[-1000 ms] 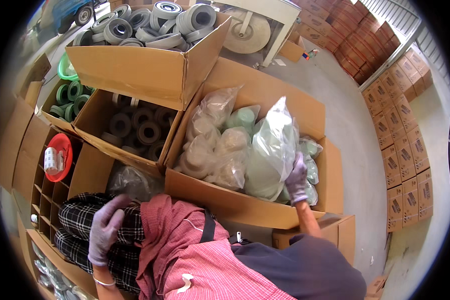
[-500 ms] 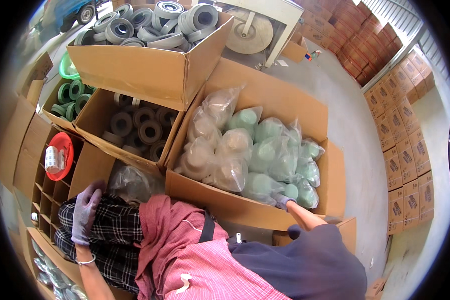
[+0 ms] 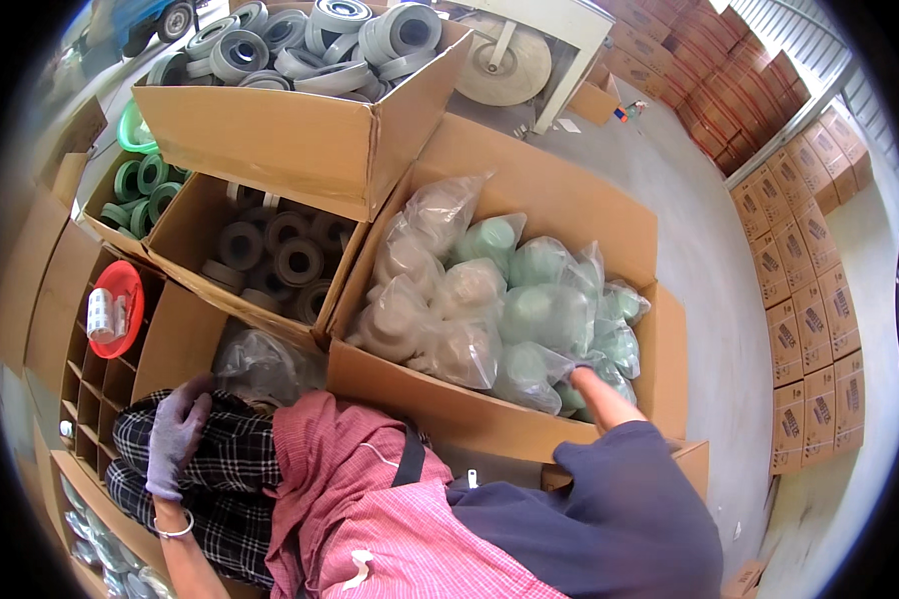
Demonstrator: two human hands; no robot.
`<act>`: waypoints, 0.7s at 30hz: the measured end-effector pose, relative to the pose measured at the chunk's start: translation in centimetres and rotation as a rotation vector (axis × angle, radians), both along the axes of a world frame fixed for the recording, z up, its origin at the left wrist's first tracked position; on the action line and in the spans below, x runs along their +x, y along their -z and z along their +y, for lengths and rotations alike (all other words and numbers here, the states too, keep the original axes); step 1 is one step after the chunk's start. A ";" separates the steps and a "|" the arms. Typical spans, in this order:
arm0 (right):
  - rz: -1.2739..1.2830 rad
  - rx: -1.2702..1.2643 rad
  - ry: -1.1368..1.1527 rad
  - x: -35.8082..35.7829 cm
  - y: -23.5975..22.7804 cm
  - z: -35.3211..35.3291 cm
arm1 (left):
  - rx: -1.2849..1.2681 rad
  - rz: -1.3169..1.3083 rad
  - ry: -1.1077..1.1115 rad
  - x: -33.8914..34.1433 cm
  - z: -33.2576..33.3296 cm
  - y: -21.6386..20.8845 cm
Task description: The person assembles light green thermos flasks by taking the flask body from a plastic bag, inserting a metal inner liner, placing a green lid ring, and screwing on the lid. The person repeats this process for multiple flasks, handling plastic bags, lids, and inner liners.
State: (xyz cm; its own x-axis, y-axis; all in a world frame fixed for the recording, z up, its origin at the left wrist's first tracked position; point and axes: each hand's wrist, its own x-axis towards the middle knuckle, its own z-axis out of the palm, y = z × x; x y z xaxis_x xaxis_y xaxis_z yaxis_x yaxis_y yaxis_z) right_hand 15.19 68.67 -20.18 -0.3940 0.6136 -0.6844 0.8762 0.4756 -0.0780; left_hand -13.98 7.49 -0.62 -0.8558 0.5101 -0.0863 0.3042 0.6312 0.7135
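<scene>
My left hand, in a light grey-purple glove, rests on my checked dark trouser leg with nothing in it and its fingers stretched out. My right hand reaches over the near wall of a large cardboard box. Its fingers are hidden among clear plastic bags, so their grip does not show. The bags around it hold pale green rounded pieces; the bags on the left side hold whitish rounded pieces. A crumpled clear plastic bag lies near my left hand.
An open box of grey rings stands above a box of darker rings. Green rings fill a box at far left. A red basin with a roll sits on a divided carton. Stacked cartons line the right wall.
My right hand has moved slightly farther into the large box, and its glove is now mostly hidden by the bags. My left hand's fingers have shifted a little over my leg.
</scene>
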 end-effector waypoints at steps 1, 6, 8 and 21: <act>-0.009 0.094 -0.100 0.8 1.1 0.1 | -0.018 0.009 0.025 -0.1 0.3 0.1; 0.052 0.284 -0.457 1.8 3.0 0.1 | 0.007 0.012 0.042 0.3 1.0 -0.4; 0.037 0.290 -0.520 2.0 1.2 1.9 | 0.025 -0.011 0.048 0.3 1.2 -0.8; 0.643 0.172 -0.847 -13.3 -38.1 -12.3 | 0.242 -0.122 -0.033 0.0 1.2 -1.9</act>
